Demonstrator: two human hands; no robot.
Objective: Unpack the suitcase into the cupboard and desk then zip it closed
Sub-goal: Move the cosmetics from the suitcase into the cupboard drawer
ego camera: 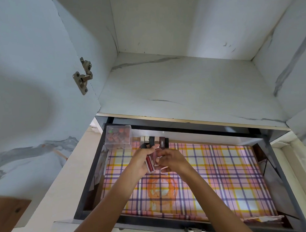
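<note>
The person stands in front of the open cupboard, and both hands are over the pulled-out drawer (281, 180), which has a checked paper liner (220, 165) on its bottom. The left hand (140, 161) is curled around a few small cosmetic tubes; the red tube (149, 163) shows most clearly, with its dark cap pointing to the back of the drawer. The right hand (172, 158) has its fingers bent and pinches the paler tube (156, 157) just beside the red one, as if to pull it out of the bundle. I think the left hand serves as a holder, so the right one can take the tubes one at a time. At the back wall a row of standing tubes (154, 140) is already placed, close together and upright, and this probably keeps them from rolling. A clear plastic box (118, 137) with small round things sits in the back left corner, just beside this row. The shelf (182, 83) above the drawer carries nothing that I can see. The suitcase itself is not in view, so I cannot tell how much is still inside it; the zipping is surely not yet done.
</note>
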